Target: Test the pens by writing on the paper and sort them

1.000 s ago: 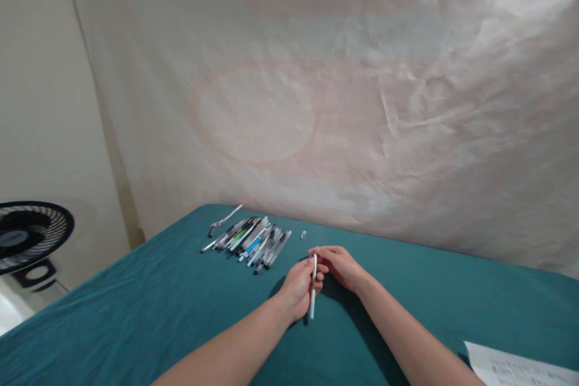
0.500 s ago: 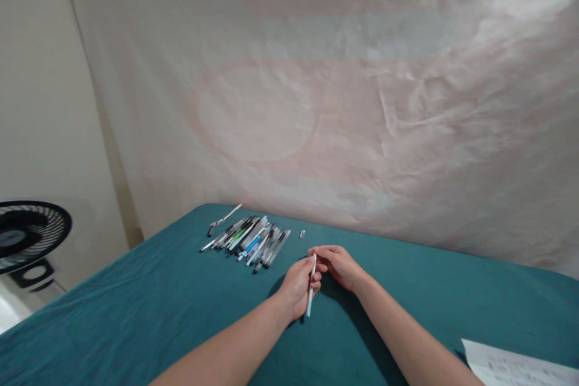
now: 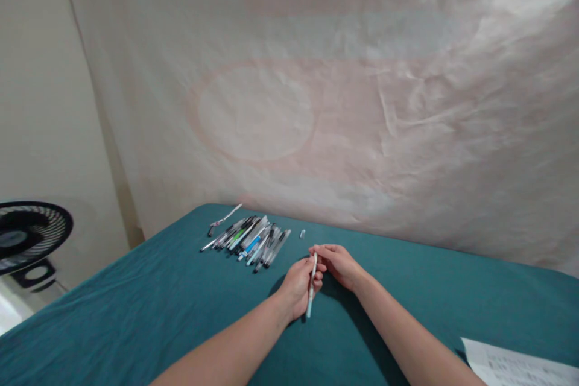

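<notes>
A thin white pen (image 3: 311,289) stands nearly upright between my two hands over the teal tablecloth (image 3: 181,313). My left hand (image 3: 296,286) is closed around the pen's middle. My right hand (image 3: 339,265) pinches the pen's top end with its fingertips. A pile of several pens (image 3: 248,240) lies on the cloth just beyond my left hand. A small pen cap (image 3: 303,234) lies alone to the right of the pile.
A single pen (image 3: 224,219) lies apart at the table's far edge. A printed paper sheet (image 3: 511,365) lies at the near right corner. A black fan (image 3: 27,235) stands off the table's left side. A wrinkled pale sheet (image 3: 339,102) hangs behind.
The pen's lower end has swung slightly to the left. Both hands have stayed in place on it.
</notes>
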The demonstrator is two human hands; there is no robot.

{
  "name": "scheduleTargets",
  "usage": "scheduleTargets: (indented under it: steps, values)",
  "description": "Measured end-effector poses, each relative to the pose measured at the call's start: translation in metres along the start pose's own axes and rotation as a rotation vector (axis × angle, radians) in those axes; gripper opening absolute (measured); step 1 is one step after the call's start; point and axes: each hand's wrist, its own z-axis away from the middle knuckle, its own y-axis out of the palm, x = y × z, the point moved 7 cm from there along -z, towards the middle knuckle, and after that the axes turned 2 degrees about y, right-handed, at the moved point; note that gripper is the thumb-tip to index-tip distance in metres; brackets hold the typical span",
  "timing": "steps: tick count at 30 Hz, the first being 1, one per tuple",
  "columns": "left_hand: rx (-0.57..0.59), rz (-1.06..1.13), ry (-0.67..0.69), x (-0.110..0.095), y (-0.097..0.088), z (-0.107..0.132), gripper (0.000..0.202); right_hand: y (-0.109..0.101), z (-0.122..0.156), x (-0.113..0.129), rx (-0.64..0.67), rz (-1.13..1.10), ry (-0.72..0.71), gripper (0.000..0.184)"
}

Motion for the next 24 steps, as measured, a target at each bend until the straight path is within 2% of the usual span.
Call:
scheduleTargets:
  steps: [4, 9, 13, 18, 24]
  values:
    - [0.011, -0.012, -0.005, 0.001, -0.001, 0.0, 0.009, 0.0, 0.0, 0.001, 0.045, -0.043, 0.003, 0.032]
    - [0.009, -0.027, 0.004, 0.001, -0.002, 0.0, 0.007, -0.018, -0.009, 0.006, -0.083, 0.07, -0.081, 0.031]
    - [-0.034, -0.016, 0.071, -0.003, -0.005, 0.001, 0.007, -0.024, -0.023, 0.011, -0.145, 0.228, -0.107, 0.03]
    - [-0.148, -0.003, 0.21, -0.011, -0.014, 0.002, 0.01, -0.01, -0.049, 0.011, -0.247, 0.54, -0.154, 0.02]
    - [-0.223, -0.008, 0.287, -0.015, -0.022, 0.002, 0.01, 0.006, -0.068, 0.011, -0.369, 0.824, -0.244, 0.004]
